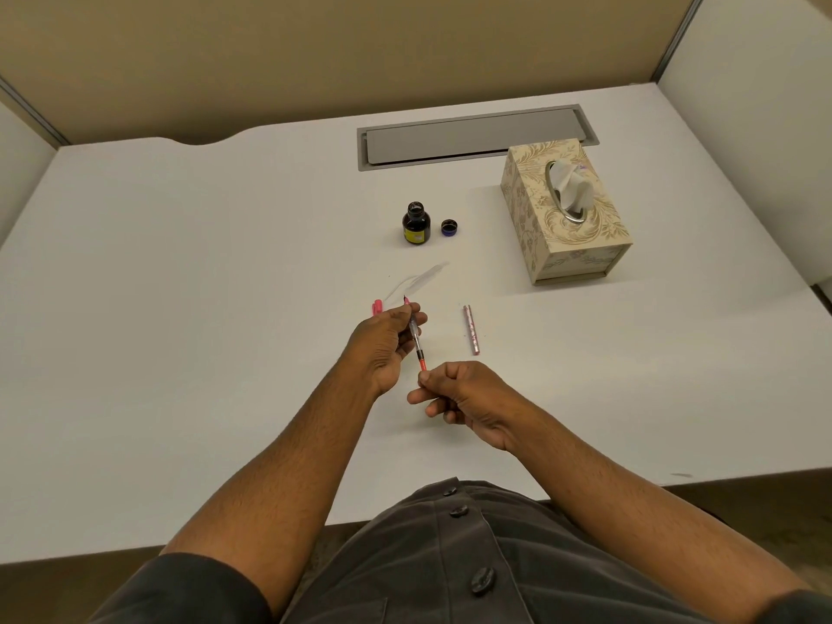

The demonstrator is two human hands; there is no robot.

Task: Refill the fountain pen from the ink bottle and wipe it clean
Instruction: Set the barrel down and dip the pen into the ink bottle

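Left hand (388, 336) grips the fountain pen section (414, 331), nib forward; right hand (454, 391) pinches its red converter knob (422, 364). Uncapped ink bottle (416, 223) stands beyond. Probable step: priming the converter; next, dipping the nib.

Office cubicle workstation. White laminate desk (180, 263) enclosed on three sides: tan fabric partition panel (315, 51) at back w/ aluminium corner posts (680, 38), white side panels (743, 128) left & right. Grey flush cable-access flap (472, 135) recessed in desk near back edge; curved cut-out in rear edge at left. Patterned tissue box (567, 218) stands on desk beside flap. Furnishings typical of open-plan office.
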